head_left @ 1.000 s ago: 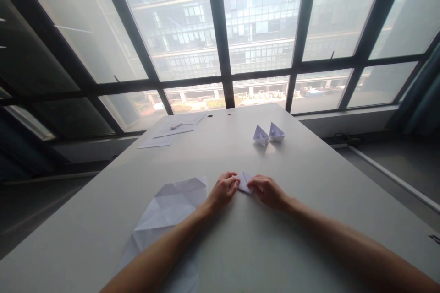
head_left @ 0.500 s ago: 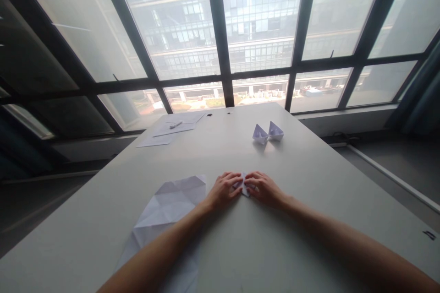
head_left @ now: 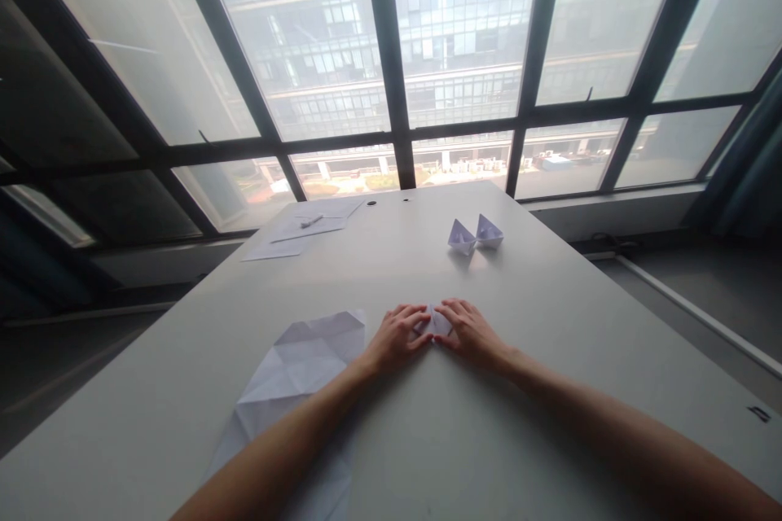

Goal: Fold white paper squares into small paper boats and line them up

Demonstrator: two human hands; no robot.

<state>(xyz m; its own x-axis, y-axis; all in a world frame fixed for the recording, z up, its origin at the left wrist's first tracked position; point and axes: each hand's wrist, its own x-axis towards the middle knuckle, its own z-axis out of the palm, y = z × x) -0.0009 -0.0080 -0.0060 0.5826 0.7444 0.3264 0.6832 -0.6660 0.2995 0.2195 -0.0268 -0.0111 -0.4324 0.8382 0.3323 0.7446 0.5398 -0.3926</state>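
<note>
Pinching folded paper (head_left: 438, 322) at either side with left hand (head_left: 398, 335) and right hand (head_left: 472, 334), down at the table (head_left: 391, 277), seemingly for even control; just left, a creased sheet (head_left: 290, 366); farther out, two paper boats (head_left: 463, 240), probably safer there.

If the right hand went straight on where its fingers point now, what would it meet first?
The folded paper, already at the fingertips of the right hand; just past it, probably the left hand, though depth is unclear.
</note>
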